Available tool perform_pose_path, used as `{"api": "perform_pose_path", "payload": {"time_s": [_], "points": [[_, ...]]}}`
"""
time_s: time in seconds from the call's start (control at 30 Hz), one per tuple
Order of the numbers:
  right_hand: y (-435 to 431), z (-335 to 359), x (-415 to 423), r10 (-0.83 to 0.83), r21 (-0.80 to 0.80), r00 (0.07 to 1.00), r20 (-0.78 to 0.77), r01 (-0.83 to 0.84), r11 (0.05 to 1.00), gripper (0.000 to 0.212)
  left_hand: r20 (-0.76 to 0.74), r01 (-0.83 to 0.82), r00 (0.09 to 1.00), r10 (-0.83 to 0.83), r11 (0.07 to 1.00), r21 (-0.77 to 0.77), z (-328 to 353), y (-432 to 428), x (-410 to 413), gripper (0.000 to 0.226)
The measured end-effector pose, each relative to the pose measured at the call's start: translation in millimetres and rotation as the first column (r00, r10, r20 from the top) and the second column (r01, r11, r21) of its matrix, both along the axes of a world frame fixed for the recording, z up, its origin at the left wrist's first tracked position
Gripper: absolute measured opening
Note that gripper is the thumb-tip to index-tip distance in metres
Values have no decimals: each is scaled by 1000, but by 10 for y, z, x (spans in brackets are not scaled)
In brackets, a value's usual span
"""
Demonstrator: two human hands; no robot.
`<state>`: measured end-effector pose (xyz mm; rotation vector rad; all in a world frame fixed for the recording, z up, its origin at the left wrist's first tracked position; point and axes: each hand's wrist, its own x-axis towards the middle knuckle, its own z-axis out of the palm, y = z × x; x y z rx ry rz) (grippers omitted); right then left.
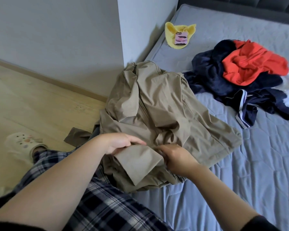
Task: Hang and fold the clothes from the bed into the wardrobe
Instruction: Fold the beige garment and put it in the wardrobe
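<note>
The bed with a grey-blue quilted mattress (240, 172) carries a crumpled khaki coat (160, 104), a pile of navy and orange clothes (240, 75), and a small yellow cloth (171, 33).

Both forearms are bare, with the left hand (118, 144) and right hand (177, 157) uncovered too, no rings or watch that I can make out. Dark sleeves (260, 222) are pushed up high, looks like black, just peeking in at the bottom corners. Legs are in plaid pajama-style trousers (97, 202), navy with white and grey checks. 1 foot wears a white clog (21, 144) dotted with small charms, somewhat blurry there.
</note>
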<state>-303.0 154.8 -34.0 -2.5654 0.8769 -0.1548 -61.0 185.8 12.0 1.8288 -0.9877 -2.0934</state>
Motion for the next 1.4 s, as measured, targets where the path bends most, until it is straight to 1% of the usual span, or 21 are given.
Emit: {"api": "perform_pose_path", "payload": {"time_s": [0.07, 0.1, 0.17, 0.2, 0.27, 0.33, 0.4, 0.47, 0.5, 0.53, 0.63, 0.7, 0.77, 0.87, 0.9, 1.0, 1.1, 1.17, 1.23, 1.3, 1.4], "points": [[68, -15, 26, 22, -79, 998, 55, -18, 997, 41, -153, -77, 985, 75, 997, -13, 67, -31, -1, 32], [101, -28, 38, 10, -99, 995, 103, 1, 995, 32, -233, -140, 963, 134, 990, -10, 82, -47, -8, 28], [126, -29, 63, -164, 90, 954, 253, 145, 985, 15, -355, -267, 903, 242, 963, -23, 75, -97, -16, 25], [99, -11, 69, -329, 280, 905, 271, 253, 926, 28, -387, -310, 881, 273, 950, -38, 61, -125, -22, 32], [28, 74, 77, -563, 648, 806, 182, 332, 685, 40, -400, -313, 881, 252, 945, -94, 26, -160, -43, 49], [-41, 100, 87, -690, 922, 711, 132, 169, 350, 39, -307, -217, 941, 146, 952, -214, -3, -181, -97, 57], [-79, 167, 69, -746, 998, 663, 56, -22, 55, 36, -173, -152, 980, 99, 933, -327, -31, -194, -191, 49], [-111, 184, 17, -675, 998, 738, -2, -42, -49, 37, -103, -185, 982, 157, 904, -385, -60, -207, -281, 39], [-120, 201, -2, -618, 999, 786, -23, 0, -38, 38, -112, -232, 972, 204, 893, -386, -76, -220, -311, 34], [-132, 203, -17, -555, 996, 831, -24, 65, 55, 38, -153, -296, 954, 257, 884, -361, -94, -236, -328, 28], [-188, 238, 24, -481, 825, 875, 55, 231, 515, 30, -247, -440, 889, 386, 870, -222, -103, -292, -340, 11], [-205, 255, 87, -549, 775, 816, 181, 226, 591, 23, -180, -436, 897, 403, 872, -221, -107, -347, -372, 14], [-230, 255, 139, -660, 778, 714, 235, 268, 568, 3, -65, -466, 880, 471, 825, -321, -118, -407, -430, 16], [-325, 168, 131, -839, 826, 535, 101, 425, 371, 25, 80, -455, 831, 550, 756, -470, -149, -452, -452, 9], [-350, 166, 114, -843, 815, 537, 30, 475, 332, 24, 104, -433, 840, 533, 773, -464, -167, -440, -453, 11], [-360, 140, 112, -734, 729, 661, -152, 577, 369, 33, 192, -321, 892, 410, 872, -369, -227, -346, -469, 20], [-381, 87, 201, -826, 800, 557, -86, 532, 276, 26, 181, -223, 946, 269, 945, -238, -311, -273, -513, 24], [-408, 38, 231, -925, 866, 379, -14, 467, 178, 17, 59, -389, 913, 404, 905, -173, -299, -289, -536, 7], [-413, 9, 222, -956, 879, 293, -11, 459, 130, 12, -29, -598, 801, 597, 798, -75, -299, -326, -534, 22], [-390, -2, 216, -939, 898, 344, -14, 417, 140, 15, -18, -621, 784, 621, 783, -30, -305, -319, -528, 22], [-403, 6, 211, -907, 950, 421, -24, 292, 110, 26, 139, -327, 927, 348, 932, -156, -337, -218, -552, 39]]}}
